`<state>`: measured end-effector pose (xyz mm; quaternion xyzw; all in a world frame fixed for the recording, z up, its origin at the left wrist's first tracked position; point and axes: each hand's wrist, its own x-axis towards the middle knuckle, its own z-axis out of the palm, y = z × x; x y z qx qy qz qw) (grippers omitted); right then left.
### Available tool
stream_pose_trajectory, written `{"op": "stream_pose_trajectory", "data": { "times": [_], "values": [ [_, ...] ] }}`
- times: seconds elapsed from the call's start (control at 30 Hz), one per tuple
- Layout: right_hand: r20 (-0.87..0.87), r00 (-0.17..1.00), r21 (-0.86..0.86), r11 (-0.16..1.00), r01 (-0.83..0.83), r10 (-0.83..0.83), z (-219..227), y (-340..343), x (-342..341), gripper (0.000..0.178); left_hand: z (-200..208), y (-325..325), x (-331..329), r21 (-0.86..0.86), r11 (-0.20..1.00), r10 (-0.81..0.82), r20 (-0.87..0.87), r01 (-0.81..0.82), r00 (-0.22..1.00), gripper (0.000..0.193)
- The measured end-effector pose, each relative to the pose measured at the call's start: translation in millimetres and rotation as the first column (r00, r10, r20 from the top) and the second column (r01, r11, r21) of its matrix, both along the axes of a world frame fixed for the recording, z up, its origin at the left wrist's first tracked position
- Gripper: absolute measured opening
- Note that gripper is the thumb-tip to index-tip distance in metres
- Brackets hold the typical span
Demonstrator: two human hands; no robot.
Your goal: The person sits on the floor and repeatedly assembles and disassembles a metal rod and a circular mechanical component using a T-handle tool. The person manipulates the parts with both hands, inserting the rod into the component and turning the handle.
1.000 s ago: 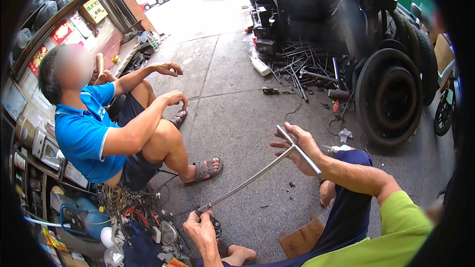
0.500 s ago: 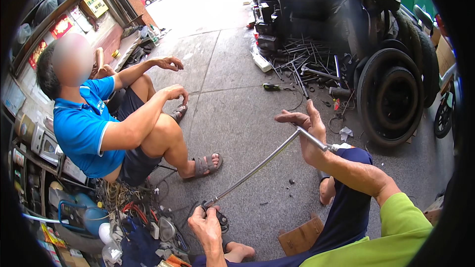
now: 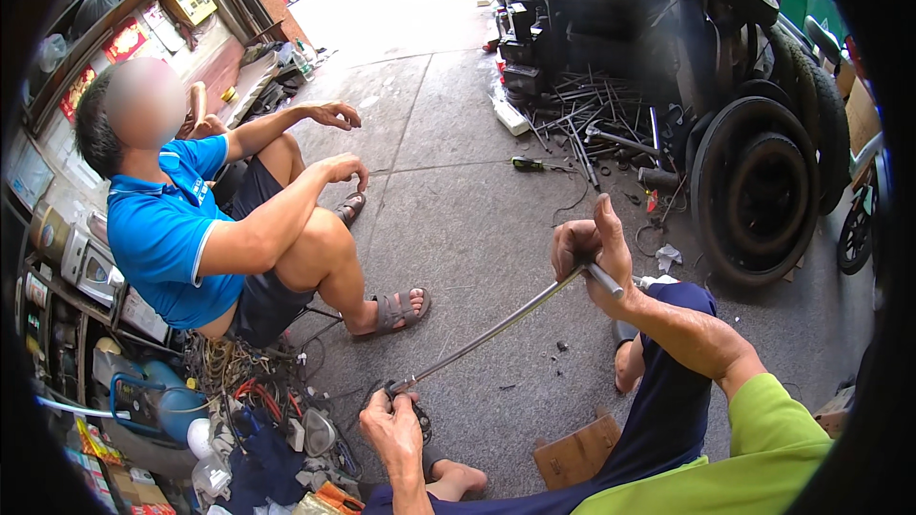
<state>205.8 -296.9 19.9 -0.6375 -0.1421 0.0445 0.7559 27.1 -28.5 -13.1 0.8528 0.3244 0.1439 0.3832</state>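
A long, L-shaped metal wrench (image 3: 489,332) slants between my hands over the floor. My left hand (image 3: 395,439) pinches its lower end, thumb and fingers closed. Just beside those fingertips shows a small dark part (image 3: 423,420); the hand covers some of it, and I cannot make out what it is. At the upper end, my right hand (image 3: 603,253) has its fingers curled around the bend, with the thumb pointing up. The short grey handle (image 3: 604,280) of the wrench sticks out past my right palm.
On the left sits a person in a blue shirt (image 3: 167,243), hands over the knees. Wheels and tyres (image 3: 711,191) lean at the right, near a heap of metal rods (image 3: 606,105). A brown cardboard piece (image 3: 577,453) lies by my feet; cables and rags (image 3: 258,458) clutter the lower left.
My right hand's fingers were stretched out flat against the handle and have now curled around the bend. The handle has turned slightly. My left hand stays nearly in place.
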Motion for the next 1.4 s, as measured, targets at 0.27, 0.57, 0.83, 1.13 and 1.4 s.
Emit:
{"op": "stream_pose_trajectory", "data": {
  "times": [0.27,0.57,0.83,1.13,1.4],
  "values": [
    [0.086,0.976,-0.263,0.949,-0.173,0.202,14.6,-0.3,-10.8,0.093,-5.0,7.1,1.0,-0.055,0.998,0.043,0.05,-0.04,0.998,0.014],
    [-0.047,0.757,-0.466,0.656,-0.594,0.652,28.4,0.4,-26.6,0.083,-0.5,29.5,0.6,0.163,0.981,0.107,0.01,-0.107,0.994,0.012],
    [-0.021,0.481,-0.031,0.48,-0.877,0.877,15.3,-5.8,-28.3,0.088,18.2,26.6,6.0,0.397,0.916,0.104,-0.073,-0.067,0.992,0.01],
    [0.164,0.628,-0.634,0.569,-0.524,0.761,21.2,4.2,-40.2,0.04,20.1,19.9,8.7,0.541,0.838,0.187,-0.175,-0.064,0.967,0.018],
    [0.262,0.649,-0.556,0.662,-0.503,0.714,4.5,7.9,-50.9,0.031,27.2,19.5,8.7,0.631,0.767,0.217,-0.088,-0.114,0.972,0.016]
  ]
}}
